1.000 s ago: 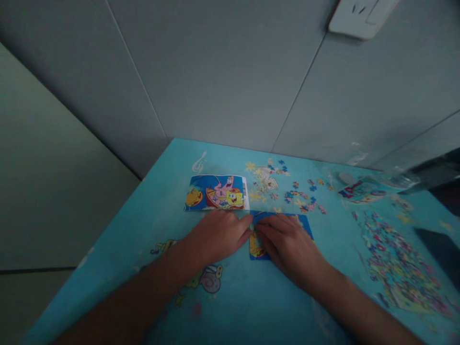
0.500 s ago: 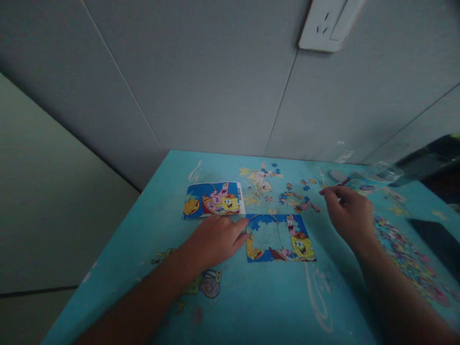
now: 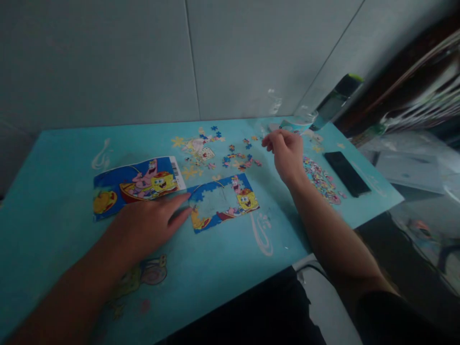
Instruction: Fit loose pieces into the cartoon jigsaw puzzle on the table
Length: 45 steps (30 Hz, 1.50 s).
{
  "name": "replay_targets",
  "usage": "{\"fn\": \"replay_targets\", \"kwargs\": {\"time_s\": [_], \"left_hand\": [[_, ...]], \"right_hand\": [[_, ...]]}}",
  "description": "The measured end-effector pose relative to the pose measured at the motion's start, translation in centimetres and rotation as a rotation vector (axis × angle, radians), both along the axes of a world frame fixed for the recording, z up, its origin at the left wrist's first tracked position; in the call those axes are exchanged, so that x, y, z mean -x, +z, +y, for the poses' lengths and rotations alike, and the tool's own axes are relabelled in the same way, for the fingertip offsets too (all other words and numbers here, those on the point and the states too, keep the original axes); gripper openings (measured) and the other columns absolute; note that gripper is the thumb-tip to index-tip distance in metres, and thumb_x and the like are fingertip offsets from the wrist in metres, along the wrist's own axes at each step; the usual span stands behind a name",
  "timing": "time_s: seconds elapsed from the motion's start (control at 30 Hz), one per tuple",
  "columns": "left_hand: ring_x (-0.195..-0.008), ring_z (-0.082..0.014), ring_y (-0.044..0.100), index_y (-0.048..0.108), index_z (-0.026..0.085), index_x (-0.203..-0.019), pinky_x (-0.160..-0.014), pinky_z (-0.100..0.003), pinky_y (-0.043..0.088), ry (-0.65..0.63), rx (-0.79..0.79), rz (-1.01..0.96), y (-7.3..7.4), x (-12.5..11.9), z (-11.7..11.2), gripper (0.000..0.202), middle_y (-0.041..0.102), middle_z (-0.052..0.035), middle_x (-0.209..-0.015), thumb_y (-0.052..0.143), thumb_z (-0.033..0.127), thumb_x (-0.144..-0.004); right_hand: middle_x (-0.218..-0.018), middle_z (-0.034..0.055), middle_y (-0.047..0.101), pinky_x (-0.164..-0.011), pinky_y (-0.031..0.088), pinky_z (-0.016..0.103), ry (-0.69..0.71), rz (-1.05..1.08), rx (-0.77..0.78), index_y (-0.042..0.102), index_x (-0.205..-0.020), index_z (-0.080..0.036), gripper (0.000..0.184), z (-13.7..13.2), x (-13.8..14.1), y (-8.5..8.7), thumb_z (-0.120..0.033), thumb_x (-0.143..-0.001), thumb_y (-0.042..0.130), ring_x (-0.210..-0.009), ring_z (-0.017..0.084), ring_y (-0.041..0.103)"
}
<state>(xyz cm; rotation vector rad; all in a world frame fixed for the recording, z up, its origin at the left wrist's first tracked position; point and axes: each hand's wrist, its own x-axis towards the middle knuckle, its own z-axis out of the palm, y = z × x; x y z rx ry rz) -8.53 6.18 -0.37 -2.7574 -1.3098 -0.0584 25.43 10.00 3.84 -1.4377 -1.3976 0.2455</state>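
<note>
My left hand point(image 3: 153, 225) lies with its fingers stretched out, fingertips at the left edge of a partly assembled jigsaw puzzle point(image 3: 247, 203). The puzzle has a joined border, and the blue-green tabletop shows through its middle. Beside it on the left is the printed picture sheet point(image 3: 147, 179), its lower edge partly behind my left hand. My right hand point(image 3: 287, 151) hovers over the far right of the table, thumb and fingers pinched together; whatever is between them is too small to make out. Loose puzzle pieces point(image 3: 241, 162) lie just left of it.
A pile of colourful small pieces point(image 3: 321, 179) lies right of my right forearm, beside a black phone point(image 3: 347, 173). Behind my right hand stand a clear plastic container point(image 3: 305, 116) and a dark bottle point(image 3: 336, 101). More loose pieces point(image 3: 214, 133) lie near the wall.
The view has swung to the right, bringing the phone, bottle and table's right edge further in. My left hand stays at the puzzle's left edge, and my right hand remains pinched near the loose pieces.
</note>
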Motion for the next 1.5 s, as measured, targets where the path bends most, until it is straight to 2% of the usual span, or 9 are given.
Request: {"fn": "replay_targets", "kwargs": {"time_s": [0.2,0.4,0.73,0.9,1.0,1.2,1.27,1.37,1.5], "left_hand": [[-0.075,-0.0294,0.074,0.062,0.026,-0.133,-0.061,-0.041,0.056,-0.009,-0.032,-0.023,-0.4,0.1,0.0,0.046,0.076,-0.0093,-0.107,0.043,0.051,-0.100],[-0.073,-0.0259,0.074,0.063,0.022,-0.132,-0.062,-0.037,0.057,-0.048,-0.110,-0.165,-0.6,0.0,-0.1,0.044,0.077,-0.0095,-0.105,0.052,0.047,-0.098],[-0.062,-0.0198,0.070,0.057,0.020,-0.139,-0.057,-0.032,0.056,-0.166,-0.120,-0.196,-0.3,-0.5,-0.3,0.042,0.076,-0.0071,-0.083,0.048,0.034,-0.101],[-0.064,-0.0202,0.070,0.060,0.020,-0.135,-0.060,-0.033,0.057,-0.166,-0.146,-0.185,-0.5,-0.5,-0.3,0.039,0.075,-0.0074,-0.083,0.047,0.033,-0.101],[-0.064,-0.0205,0.069,0.065,0.021,-0.129,-0.058,-0.034,0.056,-0.163,-0.140,-0.181,-0.5,-0.5,-0.3,0.034,0.074,-0.0070,-0.081,0.046,0.032,-0.102],[-0.058,-0.0184,0.065,0.072,0.024,-0.109,-0.052,-0.029,0.049,-0.156,-0.142,-0.182,-0.5,-0.6,-0.4,0.027,0.068,-0.0040,-0.070,0.048,0.032,-0.101],[-0.058,-0.0170,0.064,0.072,0.023,-0.105,-0.052,-0.028,0.048,-0.179,-0.137,-0.219,-0.4,-0.6,-0.4,0.026,0.067,-0.0026,-0.068,0.048,0.029,-0.101],[-0.058,-0.0140,0.062,0.071,0.021,-0.099,-0.053,-0.024,0.047,-0.222,-0.159,-0.310,-0.1,-0.6,-0.5,0.025,0.064,-0.0009,-0.065,0.046,0.025,-0.101],[-0.057,-0.0139,0.061,0.069,0.021,-0.094,-0.051,-0.025,0.044,-0.251,-0.171,-0.338,0.4,-0.8,-0.6,0.025,0.061,0.0006,-0.060,0.046,0.025,-0.101]], "right_hand": [[-0.048,-0.0070,0.032,-0.043,0.028,0.024,0.036,0.385,0.040,0.036,-0.053,-0.023,0.044,-0.2,0.3,0.1,-0.041,-0.088,0.058,-0.043,0.008,0.029],[-0.047,-0.0112,0.016,-0.037,0.013,0.022,0.207,0.691,0.181,0.022,-0.053,-0.024,0.051,-1.0,1.2,0.8,-0.035,-0.076,0.067,-0.040,0.006,0.012],[-0.046,-0.0110,0.015,-0.037,0.012,0.022,0.182,0.720,0.273,0.021,-0.051,-0.026,0.045,-1.2,1.6,0.6,-0.025,-0.070,0.061,-0.039,0.006,0.011],[-0.048,-0.0112,0.015,-0.038,0.014,0.024,0.155,0.822,0.183,0.022,-0.056,-0.025,0.046,-0.7,1.4,-0.2,-0.029,-0.077,0.063,-0.040,0.007,0.012],[-0.049,-0.0107,0.021,-0.040,0.020,0.025,0.081,0.684,0.186,0.027,-0.059,-0.026,0.043,-0.1,0.4,-0.9,-0.036,-0.082,0.062,-0.041,0.008,0.018],[-0.059,-0.0034,0.051,-0.054,0.036,0.027,-0.050,-0.070,0.228,0.050,-0.070,-0.022,0.027,0.5,-1.0,-2.7,-0.040,-0.084,0.063,-0.054,0.013,0.046],[-0.067,-0.0006,0.060,-0.059,0.039,0.028,-0.005,-0.209,0.247,0.059,-0.083,-0.020,0.017,0.3,-0.6,-3.0,-0.037,-0.086,0.061,-0.060,0.016,0.053],[-0.078,0.0027,0.067,-0.065,0.044,0.030,0.113,-0.298,0.268,0.066,-0.102,-0.020,0.021,-0.2,0.6,-3.3,-0.034,-0.090,0.056,-0.068,0.018,0.059],[-0.088,0.0058,0.071,-0.071,0.048,0.033,0.243,-0.358,0.253,0.071,-0.100,-0.022,0.024,-0.9,2.5,-3.6,-0.035,-0.095,0.052,-0.073,0.020,0.062]]}}
